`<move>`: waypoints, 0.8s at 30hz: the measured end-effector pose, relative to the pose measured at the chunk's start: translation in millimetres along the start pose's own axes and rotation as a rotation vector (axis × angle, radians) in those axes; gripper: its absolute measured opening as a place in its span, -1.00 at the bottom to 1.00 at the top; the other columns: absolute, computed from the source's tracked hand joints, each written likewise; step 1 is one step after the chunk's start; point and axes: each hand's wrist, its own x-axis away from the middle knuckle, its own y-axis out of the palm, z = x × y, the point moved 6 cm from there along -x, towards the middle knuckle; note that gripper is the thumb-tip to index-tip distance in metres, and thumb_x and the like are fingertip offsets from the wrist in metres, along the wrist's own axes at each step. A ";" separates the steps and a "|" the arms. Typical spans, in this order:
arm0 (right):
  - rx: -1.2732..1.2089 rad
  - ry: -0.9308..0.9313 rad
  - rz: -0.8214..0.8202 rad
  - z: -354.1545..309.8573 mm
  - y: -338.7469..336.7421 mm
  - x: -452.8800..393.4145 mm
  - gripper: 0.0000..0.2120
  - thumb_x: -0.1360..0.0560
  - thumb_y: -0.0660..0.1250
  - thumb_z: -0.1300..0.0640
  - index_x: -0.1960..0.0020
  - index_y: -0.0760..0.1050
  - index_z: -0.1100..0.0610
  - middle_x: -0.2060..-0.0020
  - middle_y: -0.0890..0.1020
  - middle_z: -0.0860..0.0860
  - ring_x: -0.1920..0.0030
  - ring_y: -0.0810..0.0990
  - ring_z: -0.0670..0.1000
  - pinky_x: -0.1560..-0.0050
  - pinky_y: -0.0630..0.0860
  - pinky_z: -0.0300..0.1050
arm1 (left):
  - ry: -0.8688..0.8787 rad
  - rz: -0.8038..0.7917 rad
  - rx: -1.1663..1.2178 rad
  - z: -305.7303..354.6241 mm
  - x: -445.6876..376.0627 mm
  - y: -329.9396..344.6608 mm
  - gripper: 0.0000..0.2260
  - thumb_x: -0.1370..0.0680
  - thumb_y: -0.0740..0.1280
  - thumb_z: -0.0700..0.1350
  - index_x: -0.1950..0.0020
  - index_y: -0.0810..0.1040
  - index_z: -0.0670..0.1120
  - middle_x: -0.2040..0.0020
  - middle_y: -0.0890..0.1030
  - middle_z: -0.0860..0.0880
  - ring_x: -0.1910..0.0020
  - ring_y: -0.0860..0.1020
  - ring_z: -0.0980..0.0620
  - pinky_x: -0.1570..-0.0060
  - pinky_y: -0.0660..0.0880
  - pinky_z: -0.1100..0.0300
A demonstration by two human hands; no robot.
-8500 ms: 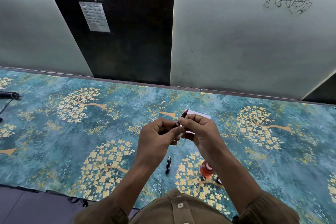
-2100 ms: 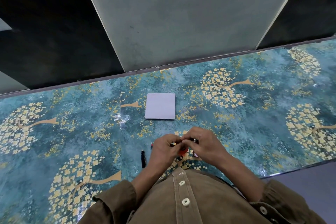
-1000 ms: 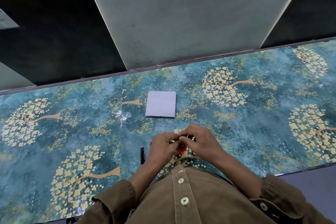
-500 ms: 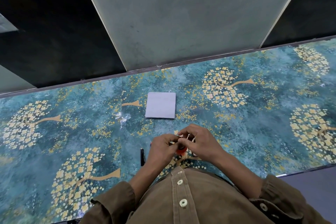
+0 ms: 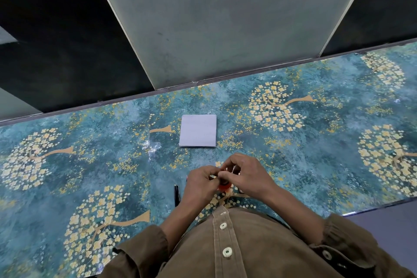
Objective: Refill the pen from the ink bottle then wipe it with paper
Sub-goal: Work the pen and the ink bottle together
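Since half a second ago little has moved: left hand [image 5: 198,184] and right hand [image 5: 250,177] stay pinched over the ink bottle [image 5: 224,186], low centre, apparently filling the hidden pen; paper [image 5: 198,130] waits above.

There is one view only, a wide-angle camera on the person's head, looking steeply down and forward over the shirt [image 5: 237,248] front. It takes in the table [image 5: 90,165] from near edge to far edge, with wall panels [image 5: 214,18] above, their lines bowed by the lens. The hands sit low at centre, close under the camera; the paper [image 5: 198,130] lies farther off, toward the wall.
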 end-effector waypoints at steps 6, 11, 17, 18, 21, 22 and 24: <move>-0.010 -0.020 -0.031 -0.8 -1.9 3.1 -0.93 -0.51 0.41 0.10 0.04 0.67 0.05 0.16 0.61 -0.14 0.18 0.58 -0.15 0.18 0.42 -0.35 | 0.010 0.017 0.012 0.2 0.5 0.2 -0.93 -0.47 0.46 -0.17 0.11 0.75 -0.06 0.21 0.73 0.01 0.21 0.69 0.13 0.25 0.58 0.31; 0.035 0.016 0.000 -0.9 0.9 0.2 -0.85 -0.50 0.41 -0.02 0.17 0.56 0.03 0.22 0.63 -0.10 0.19 0.59 -0.08 0.16 0.55 -0.09 | 0.004 0.012 0.029 1.7 1.9 -0.5 -0.89 -0.48 0.43 -0.22 0.13 0.75 -0.07 0.22 0.74 0.00 0.26 0.70 0.10 0.23 0.62 0.26; 0.000 0.022 -0.013 1.6 -0.9 -0.6 -0.88 -0.45 0.46 -0.06 0.16 0.59 -0.04 0.23 0.62 -0.12 0.25 0.57 -0.15 0.23 0.49 -0.22 | -0.001 0.015 0.019 3.3 1.9 -0.8 -0.84 -0.46 0.39 -0.29 0.14 0.75 -0.09 0.21 0.73 -0.03 0.25 0.70 0.06 0.26 0.62 0.25; -0.018 0.013 -0.020 1.4 -1.3 0.4 -0.92 -0.45 0.46 -0.04 0.12 0.61 -0.06 0.21 0.61 -0.13 0.24 0.57 -0.16 0.22 0.46 -0.28 | -0.006 0.014 0.028 2.4 2.0 -0.6 -0.85 -0.47 0.40 -0.28 0.13 0.75 -0.10 0.21 0.73 -0.04 0.24 0.70 0.06 0.26 0.62 0.26; -0.060 0.002 -0.030 1.0 -2.3 2.5 -0.93 -0.47 0.45 0.06 0.05 0.67 -0.02 0.17 0.61 -0.15 0.21 0.58 -0.18 0.19 0.43 -0.34 | -0.001 0.020 0.025 1.8 1.4 -0.7 -0.91 -0.48 0.45 -0.21 0.12 0.75 -0.08 0.20 0.73 -0.01 0.23 0.70 0.09 0.25 0.59 0.29; -0.061 0.001 -0.030 0.9 -2.4 2.4 -0.94 -0.48 0.44 0.08 0.06 0.68 0.00 0.18 0.61 -0.16 0.21 0.58 -0.18 0.19 0.43 -0.35 | 0.002 0.022 0.023 2.1 1.6 -0.8 -0.92 -0.48 0.46 -0.20 0.12 0.75 -0.07 0.20 0.73 0.00 0.24 0.69 0.11 0.27 0.58 0.31; -0.049 0.002 -0.024 1.2 -2.3 1.6 -0.95 -0.48 0.45 0.09 0.10 0.68 0.04 0.20 0.62 -0.15 0.21 0.59 -0.16 0.18 0.44 -0.30 | 0.002 0.025 0.029 2.3 2.1 -0.6 -0.91 -0.47 0.46 -0.20 0.12 0.75 -0.05 0.21 0.73 0.01 0.26 0.69 0.11 0.30 0.54 0.35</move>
